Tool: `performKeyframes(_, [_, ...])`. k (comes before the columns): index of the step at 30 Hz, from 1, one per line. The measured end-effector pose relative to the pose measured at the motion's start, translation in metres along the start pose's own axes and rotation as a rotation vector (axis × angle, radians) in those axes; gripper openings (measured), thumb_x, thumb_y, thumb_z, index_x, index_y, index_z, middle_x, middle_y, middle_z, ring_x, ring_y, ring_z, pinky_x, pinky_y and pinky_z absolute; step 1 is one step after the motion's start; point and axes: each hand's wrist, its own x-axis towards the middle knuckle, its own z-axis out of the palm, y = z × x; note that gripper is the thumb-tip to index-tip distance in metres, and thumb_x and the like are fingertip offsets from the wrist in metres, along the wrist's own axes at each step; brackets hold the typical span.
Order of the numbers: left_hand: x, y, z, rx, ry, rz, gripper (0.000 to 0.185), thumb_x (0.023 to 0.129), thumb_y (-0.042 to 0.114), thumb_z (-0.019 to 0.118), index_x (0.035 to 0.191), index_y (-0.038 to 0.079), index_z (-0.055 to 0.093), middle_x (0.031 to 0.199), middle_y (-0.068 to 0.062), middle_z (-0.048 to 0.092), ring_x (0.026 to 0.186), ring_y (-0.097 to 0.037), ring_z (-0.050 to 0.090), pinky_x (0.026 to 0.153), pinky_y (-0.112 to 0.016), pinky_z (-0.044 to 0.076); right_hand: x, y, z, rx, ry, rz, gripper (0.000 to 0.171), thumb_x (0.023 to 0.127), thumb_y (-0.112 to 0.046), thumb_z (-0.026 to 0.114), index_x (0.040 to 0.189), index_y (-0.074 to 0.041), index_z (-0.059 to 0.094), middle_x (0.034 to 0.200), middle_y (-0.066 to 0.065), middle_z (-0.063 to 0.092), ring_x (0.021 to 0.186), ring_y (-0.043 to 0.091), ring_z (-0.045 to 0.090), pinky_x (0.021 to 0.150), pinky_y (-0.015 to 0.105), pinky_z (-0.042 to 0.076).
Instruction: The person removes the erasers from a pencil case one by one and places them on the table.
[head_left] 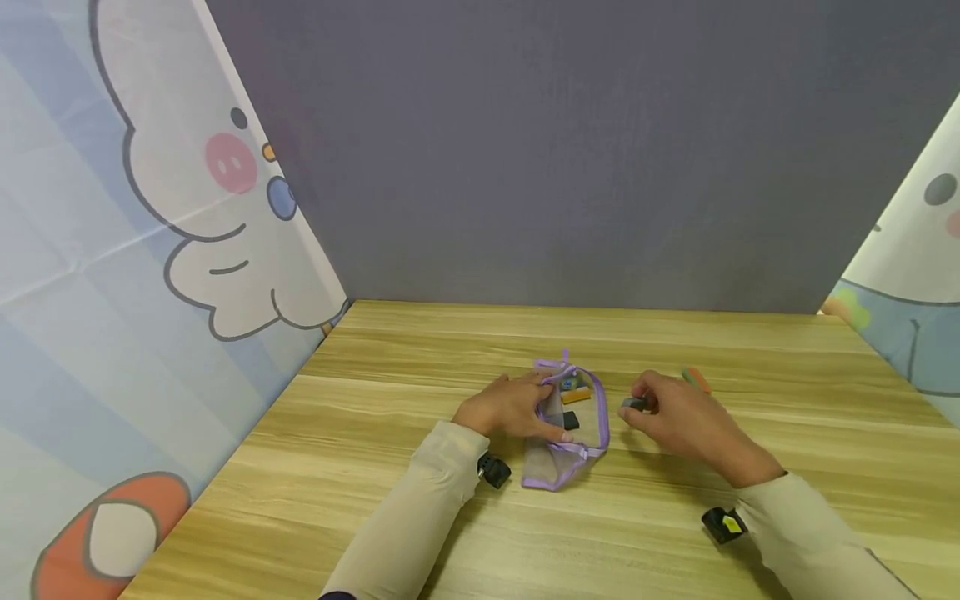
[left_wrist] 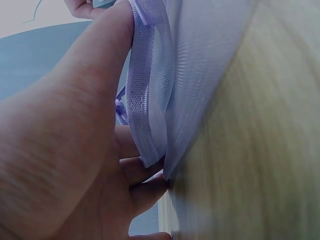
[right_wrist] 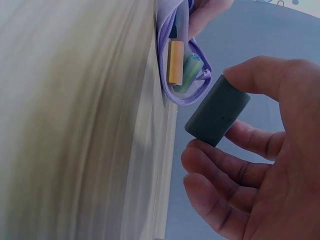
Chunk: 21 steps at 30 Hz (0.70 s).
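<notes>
A mesh pouch with purple trim (head_left: 603,417) lies on the table, its mouth spread wide toward the right. My left hand (head_left: 510,406) holds the pouch's edge, thumb on the near side and fingers on the far side; purple webbing (left_wrist: 140,90) runs between them in the left wrist view. Inside are an orange block (right_wrist: 175,62), a green-and-blue one (right_wrist: 190,72) and a dark one (head_left: 572,420), all eraser-like. Just right of the mouth, my right hand (head_left: 678,417) pinches a dark grey eraser (right_wrist: 217,110) between thumb and fingers, apart from the pouch.
Behind the right hand, an orange-and-green block (head_left: 697,380) lies on the wooden table (head_left: 420,350). A dark grey panel (head_left: 562,167) rises at the table's back edge. Cartoon-printed cloth (head_left: 60,250) hangs at the left and right sides.
</notes>
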Motion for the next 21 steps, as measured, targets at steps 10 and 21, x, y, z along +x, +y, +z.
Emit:
performKeyframes(10, [0.0,-0.002,0.001,-0.021,0.004,0.001,0.105,0.08,0.079,0.061,0.157,0.013,0.036,0.164,0.0,0.023,0.15,-0.018,0.019,0.119,-0.056,0.013,-0.008,0.011,-0.008,0.004,0.013,-0.001,0.03,0.095,-0.034,0.07,0.106,-0.007,0.063,0.088,-0.005,0.064,0.082,0.014,0.062,0.112,0.061,0.025])
performKeyframes(21, [0.001,-0.002,0.002,-0.004,0.015,0.011,0.104,0.08,0.079,0.06,0.156,0.012,0.037,0.164,0.001,0.024,0.15,-0.017,0.022,0.119,-0.055,0.016,-0.012,0.017,-0.017,0.052,0.003,0.04,0.041,0.097,-0.044,0.065,0.112,-0.006,0.065,0.095,-0.002,0.065,0.084,0.014,0.061,0.069,0.037,0.05])
